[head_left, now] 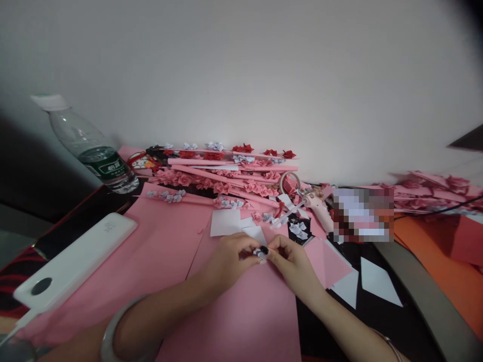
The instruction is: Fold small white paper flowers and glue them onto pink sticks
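My left hand (233, 259) and my right hand (292, 261) meet over a large pink paper sheet (241, 317), their fingertips pinched together. Between them is a small folded white paper flower (259, 253), partly covered by the fingers. A small black round spot shows at the fingertips; I cannot make out whether it is a nail or a separate piece. Just beyond the hands lie square white paper pieces (225, 222). More folded white flowers (299, 230) sit on a black patch to the upper right of my right hand.
At left are a water bottle (107, 163) and a white power bank (81, 256) with a cable. Pink paper stems with flowers (222, 187) pile up along the wall. A pink glue gun (319, 211), a tape roll (290, 182) and white paper (380, 281) lie at right.
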The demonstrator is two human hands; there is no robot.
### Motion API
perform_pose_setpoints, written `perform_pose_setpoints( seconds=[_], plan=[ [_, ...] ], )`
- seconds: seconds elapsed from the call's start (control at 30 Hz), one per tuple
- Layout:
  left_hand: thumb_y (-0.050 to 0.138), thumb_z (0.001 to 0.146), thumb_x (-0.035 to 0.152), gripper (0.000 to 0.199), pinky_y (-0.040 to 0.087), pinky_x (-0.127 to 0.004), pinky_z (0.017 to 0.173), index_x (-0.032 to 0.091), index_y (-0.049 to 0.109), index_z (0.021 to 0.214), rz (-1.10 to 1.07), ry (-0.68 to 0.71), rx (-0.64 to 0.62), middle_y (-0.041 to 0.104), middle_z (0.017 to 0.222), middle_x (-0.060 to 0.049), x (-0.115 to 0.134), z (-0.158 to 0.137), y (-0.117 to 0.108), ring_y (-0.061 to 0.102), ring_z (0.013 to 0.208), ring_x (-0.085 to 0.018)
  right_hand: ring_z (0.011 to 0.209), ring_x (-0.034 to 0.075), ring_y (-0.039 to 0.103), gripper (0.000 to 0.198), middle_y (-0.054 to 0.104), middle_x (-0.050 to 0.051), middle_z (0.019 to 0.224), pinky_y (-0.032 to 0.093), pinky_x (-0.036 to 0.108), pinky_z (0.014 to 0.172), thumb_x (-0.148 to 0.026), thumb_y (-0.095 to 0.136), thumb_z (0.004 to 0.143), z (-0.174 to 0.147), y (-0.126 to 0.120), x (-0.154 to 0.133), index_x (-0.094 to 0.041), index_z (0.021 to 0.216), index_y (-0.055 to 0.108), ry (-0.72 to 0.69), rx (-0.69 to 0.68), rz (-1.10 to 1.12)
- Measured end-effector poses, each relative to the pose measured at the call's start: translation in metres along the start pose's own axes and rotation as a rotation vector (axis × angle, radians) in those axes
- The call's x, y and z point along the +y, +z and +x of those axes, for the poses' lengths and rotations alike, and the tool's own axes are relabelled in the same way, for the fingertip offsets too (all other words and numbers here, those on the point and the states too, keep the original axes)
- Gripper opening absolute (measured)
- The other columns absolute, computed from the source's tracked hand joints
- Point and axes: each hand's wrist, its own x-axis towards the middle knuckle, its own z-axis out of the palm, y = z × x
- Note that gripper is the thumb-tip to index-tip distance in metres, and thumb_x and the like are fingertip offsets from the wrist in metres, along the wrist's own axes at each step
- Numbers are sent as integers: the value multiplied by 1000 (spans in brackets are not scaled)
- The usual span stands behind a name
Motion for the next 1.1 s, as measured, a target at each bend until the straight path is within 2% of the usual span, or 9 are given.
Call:
perform_pose_setpoints(
  seconds=[0.27, 0.4, 0.57, 0.63, 0.77, 0.9, 1.1],
  plan=[
    [56, 72, 15, 11, 38, -21, 59, 17, 65, 77, -58, -62, -34, 63, 70, 1, -1, 0, 0, 54, 66, -13, 54, 9, 35, 17, 39, -5, 59, 27, 22, 50, -28, 55, 78, 0, 1, -1, -17, 68, 48, 1, 1, 25],
    [58, 70, 16, 9, 39, -21, 60, 17, 65, 75, -51, -56, -11, 63, 71, 0, -1, 0, 0, 54, 66, -13, 48, 8, 28, 24, 35, -6, 54, 21, 21, 44, -35, 56, 78, 2, -3, -2, -17, 65, 45, 68, -68, 79],
    [63, 67, 19, 7, 39, -22, 57, 17, 65, 73, -42, -108, -45, 62, 67, 1, 0, -1, 0, 53, 63, -13, 42, 6, 23, 32, 33, -8, 47, 15, 21, 42, -43, 59, 75, 4, -7, -5, -17, 64, 44, 202, -203, 222],
    [64, 66, 20, 8, 41, -22, 59, 17, 64, 73, -123, -139, -53, 63, 69, 0, -1, 0, 1, 55, 66, -14, 42, 5, 22, 31, 32, -9, 46, 14, 21, 42, -42, 60, 75, 4, -7, -5, -17, 65, 44, 207, -206, 259],
    [64, 66, 18, 11, 45, -23, 62, 16, 61, 76, -404, -236, -58, 63, 71, 0, -2, 3, 0, 58, 68, -14, 43, 6, 24, 28, 33, -8, 49, 16, 20, 42, -42, 52, 81, 3, -4, -3, -18, 70, 43, 131, -126, 294],
    [65, 65, 17, 20, 47, -25, 63, 14, 60, 84, -631, -269, -48, 63, 74, -1, -6, 8, -2, 59, 66, -12, 47, 7, 29, 21, 40, -6, 58, 21, 19, 43, -39, 54, 81, 2, -3, -4, -19, 81, 48, 44, -90, 245],
    [69, 65, 20, 26, 48, -27, 74, 15, 61, 90, -773, -267, -101, 65, 85, -3, -15, 9, -2, 62, 79, -14, 51, 7, 35, 13, 43, -5, 62, 26, 19, 45, -31, 55, 80, 1, -2, -1, -19, 85, 51, 1, -47, 216]
  ],
)
